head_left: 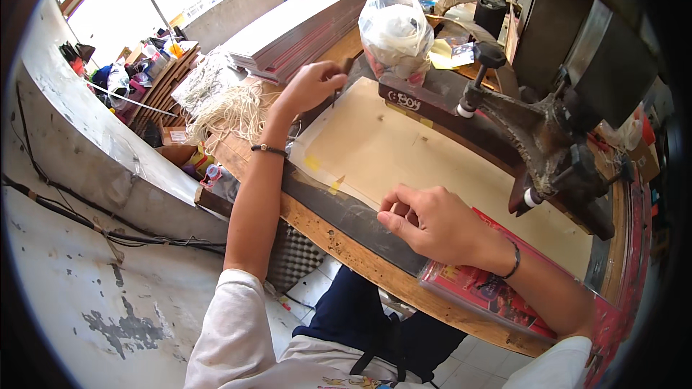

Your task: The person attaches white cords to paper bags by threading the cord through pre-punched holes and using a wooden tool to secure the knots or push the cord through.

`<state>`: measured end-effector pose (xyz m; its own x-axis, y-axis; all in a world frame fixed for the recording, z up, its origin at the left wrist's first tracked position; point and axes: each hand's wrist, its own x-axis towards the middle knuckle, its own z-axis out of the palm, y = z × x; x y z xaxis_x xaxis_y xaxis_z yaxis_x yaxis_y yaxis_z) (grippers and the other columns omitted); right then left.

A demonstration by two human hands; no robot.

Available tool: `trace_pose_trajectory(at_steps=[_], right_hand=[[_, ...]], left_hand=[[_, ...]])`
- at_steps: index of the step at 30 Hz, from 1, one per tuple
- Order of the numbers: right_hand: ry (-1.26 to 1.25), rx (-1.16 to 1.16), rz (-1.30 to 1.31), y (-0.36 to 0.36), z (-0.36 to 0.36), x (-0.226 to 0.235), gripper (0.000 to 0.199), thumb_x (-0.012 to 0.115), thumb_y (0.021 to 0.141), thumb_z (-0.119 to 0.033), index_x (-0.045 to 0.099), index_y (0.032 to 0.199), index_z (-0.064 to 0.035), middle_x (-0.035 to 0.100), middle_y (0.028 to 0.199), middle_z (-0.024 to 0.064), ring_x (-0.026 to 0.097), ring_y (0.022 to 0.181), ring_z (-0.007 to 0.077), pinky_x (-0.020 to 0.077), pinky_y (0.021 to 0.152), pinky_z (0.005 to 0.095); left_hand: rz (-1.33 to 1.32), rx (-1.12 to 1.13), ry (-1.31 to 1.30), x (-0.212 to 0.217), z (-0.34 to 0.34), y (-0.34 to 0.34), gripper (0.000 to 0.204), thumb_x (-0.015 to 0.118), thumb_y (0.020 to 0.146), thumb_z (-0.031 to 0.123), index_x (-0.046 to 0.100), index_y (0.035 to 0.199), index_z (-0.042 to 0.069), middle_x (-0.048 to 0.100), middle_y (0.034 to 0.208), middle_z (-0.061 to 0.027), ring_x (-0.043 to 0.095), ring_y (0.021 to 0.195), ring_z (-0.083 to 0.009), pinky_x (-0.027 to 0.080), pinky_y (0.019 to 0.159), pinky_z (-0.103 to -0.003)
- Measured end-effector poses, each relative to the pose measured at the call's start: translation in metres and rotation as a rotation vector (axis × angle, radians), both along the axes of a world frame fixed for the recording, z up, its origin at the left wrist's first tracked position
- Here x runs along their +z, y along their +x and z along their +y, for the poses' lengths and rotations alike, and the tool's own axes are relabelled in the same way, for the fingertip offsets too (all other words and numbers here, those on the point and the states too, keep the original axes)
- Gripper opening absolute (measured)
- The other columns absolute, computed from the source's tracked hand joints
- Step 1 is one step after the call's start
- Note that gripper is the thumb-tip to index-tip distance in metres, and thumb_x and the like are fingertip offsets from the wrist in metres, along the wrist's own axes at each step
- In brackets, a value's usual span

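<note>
— Two hands on the bench? Where?
— Left hand (pixel 311 86) is at the far corner of the cream sheet (pixel 404 155), fingers curled, pinching something small I cannot make out.
— Right?
— Right hand (pixel 432 220) rests on the sheet's near edge, fingers loosely bent, gripping nothing, beside the press (pixel 555 137).

Wooden workbench (pixel 346 245), edge bare along the near side. Dark mat (pixel 360 220) laid flat on top, cream sheet (pixel 389 148) upon it. Left of the sheet: coil of white cord (pixel 231 112). Behind it: stack of flat panels (pixel 303 25), clear bag (pixel 395 32). Right of it: black cast-iron press (pixel 548 144). Nearer than it: red packet (pixel 497 292).
</note>
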<state>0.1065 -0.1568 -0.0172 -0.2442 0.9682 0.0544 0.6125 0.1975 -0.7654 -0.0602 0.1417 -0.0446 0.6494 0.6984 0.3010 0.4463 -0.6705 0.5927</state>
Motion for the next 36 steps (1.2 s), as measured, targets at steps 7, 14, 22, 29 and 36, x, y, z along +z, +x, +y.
trace_pose_trajectory(at_steps=[7, 14, 22, 29, 36], right_hand=[[0.134, 0.087, -0.126, -0.004, -0.003, -0.007, 0.018, 0.06, 0.093, -0.022, 0.066, 0.09, -0.0058, 0.069, 0.078, 0.012, 0.067, 0.071, 0.0312, 0.0535, 0.067, 0.0413], [0.125, 0.084, -0.174, -0.003, -0.004, -0.006, 0.019, 0.061, 0.092, -0.023, 0.067, 0.091, -0.0053, 0.069, 0.081, 0.0127, 0.068, 0.075, 0.0306, 0.0535, 0.07, 0.0404], [0.153, 0.091, -0.175, -0.003, -0.004, -0.007, 0.019, 0.059, 0.092, -0.022, 0.067, 0.088, -0.0051, 0.067, 0.078, 0.0137, 0.066, 0.075, 0.0326, 0.0536, 0.069, 0.0439], [0.128, 0.102, -0.187, -0.003, -0.005, -0.005, 0.021, 0.058, 0.093, -0.023, 0.067, 0.089, -0.0049, 0.067, 0.079, 0.0134, 0.067, 0.075, 0.0323, 0.0538, 0.07, 0.0437], [0.132, 0.105, -0.193, -0.003, -0.004, -0.006, 0.022, 0.058, 0.093, -0.024, 0.067, 0.091, -0.0046, 0.067, 0.082, 0.0137, 0.067, 0.076, 0.0327, 0.0539, 0.071, 0.0441]], left_hand=[[-0.29, 0.247, 0.076, -0.001, 0.007, -0.002, 0.038, 0.068, 0.086, 0.022, 0.061, 0.109, -0.008, 0.072, 0.09, -0.0155, 0.068, 0.08, -0.0208, 0.052, 0.075, -0.033], [-0.273, 0.25, 0.166, 0.007, -0.003, 0.002, 0.042, 0.068, 0.087, 0.024, 0.059, 0.116, -0.004, 0.071, 0.095, -0.0152, 0.069, 0.085, -0.0204, 0.053, 0.076, -0.034], [-0.165, 0.155, 0.163, 0.003, -0.006, 0.0, 0.041, 0.073, 0.084, 0.023, 0.061, 0.115, -0.001, 0.071, 0.096, -0.0134, 0.066, 0.083, -0.0188, 0.052, 0.077, -0.034], [-0.173, 0.107, 0.092, 0.001, -0.005, -0.002, 0.044, 0.075, 0.083, 0.026, 0.062, 0.117, 0.0, 0.071, 0.098, -0.0114, 0.065, 0.084, -0.0166, 0.052, 0.078, -0.033], [-0.225, 0.121, 0.119, 0.008, -0.013, -0.001, 0.038, 0.076, 0.083, 0.017, 0.063, 0.114, -0.001, 0.072, 0.093, -0.0082, 0.066, 0.081, -0.0116, 0.054, 0.077, -0.028]])
